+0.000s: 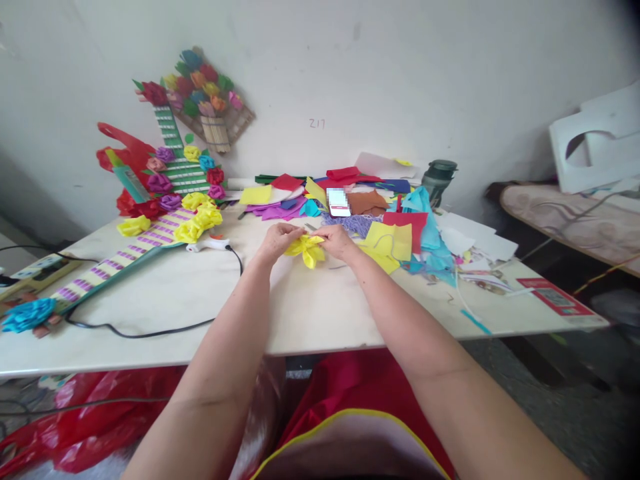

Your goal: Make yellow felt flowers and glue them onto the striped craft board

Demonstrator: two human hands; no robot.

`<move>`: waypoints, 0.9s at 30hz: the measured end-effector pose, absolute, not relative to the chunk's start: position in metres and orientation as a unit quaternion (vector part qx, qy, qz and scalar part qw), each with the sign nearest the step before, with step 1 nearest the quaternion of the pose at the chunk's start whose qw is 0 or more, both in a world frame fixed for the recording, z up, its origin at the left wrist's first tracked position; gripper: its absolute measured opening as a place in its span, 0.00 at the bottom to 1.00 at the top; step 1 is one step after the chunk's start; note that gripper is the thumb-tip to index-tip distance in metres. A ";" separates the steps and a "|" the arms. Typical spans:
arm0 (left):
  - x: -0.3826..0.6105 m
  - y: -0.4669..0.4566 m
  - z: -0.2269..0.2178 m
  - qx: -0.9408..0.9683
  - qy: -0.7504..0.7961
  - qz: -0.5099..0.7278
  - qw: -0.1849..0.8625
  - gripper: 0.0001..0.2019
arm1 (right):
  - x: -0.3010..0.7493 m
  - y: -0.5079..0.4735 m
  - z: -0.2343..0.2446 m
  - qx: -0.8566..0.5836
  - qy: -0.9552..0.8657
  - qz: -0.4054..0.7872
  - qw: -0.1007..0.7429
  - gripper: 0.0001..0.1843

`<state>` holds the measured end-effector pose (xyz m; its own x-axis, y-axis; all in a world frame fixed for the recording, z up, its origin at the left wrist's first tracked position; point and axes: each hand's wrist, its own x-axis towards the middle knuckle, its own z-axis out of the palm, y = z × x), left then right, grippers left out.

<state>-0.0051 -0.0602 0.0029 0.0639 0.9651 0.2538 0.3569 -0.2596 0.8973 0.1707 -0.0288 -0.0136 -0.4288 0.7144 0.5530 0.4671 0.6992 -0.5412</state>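
Observation:
Between my two hands, a little above the white table [305, 327], is a yellow paper flower [309, 252] with loose petals hanging downward. My left hand [281, 241] pinches its left side. Its right side is pinched by the fingers of my right hand [339, 241]. Yellow crepe paper sheets [387, 241] lie just right of my right hand, with a thin wire on top. Left of my left hand rests a white glue gun [210, 245] with a black cord. Finished yellow paper flowers [200, 223] sit beyond it.
A guitar-shaped piece [120, 257] covered with paper flowers spans the left side. Coloured paper [280, 207], a phone [339, 202] and a dark bottle [439, 180] stand along the back. Paper scraps [480, 270] lie at the right. A flower panel [215, 100] leans against the wall.

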 end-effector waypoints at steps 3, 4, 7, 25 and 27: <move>-0.006 -0.062 0.004 0.657 0.501 0.457 0.329 0.20 | 0.170 -0.029 -0.013 -0.359 -0.833 0.143 0.397 0.11; -0.006 -0.062 0.004 0.659 0.498 0.456 0.331 0.20 | 0.170 -0.029 -0.013 -0.360 -0.833 0.141 0.396 0.11; -0.006 -0.063 0.005 0.663 0.494 0.450 0.339 0.19 | 0.170 -0.029 -0.013 -0.357 -0.834 0.141 0.397 0.11; -0.005 -0.058 0.009 0.752 0.457 0.429 0.205 0.12 | 0.173 -0.026 -0.014 -0.315 -0.814 0.286 0.396 0.14; -0.005 -0.058 0.010 0.755 0.462 0.426 0.189 0.11 | 0.173 -0.027 -0.012 -0.312 -0.815 0.290 0.392 0.14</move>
<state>-0.0053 -0.0584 0.0100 0.2116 0.8577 0.4686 0.5367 -0.5027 0.6777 0.1734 -0.0271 -0.0119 -0.4982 0.7369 0.4570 0.2821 0.6361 -0.7182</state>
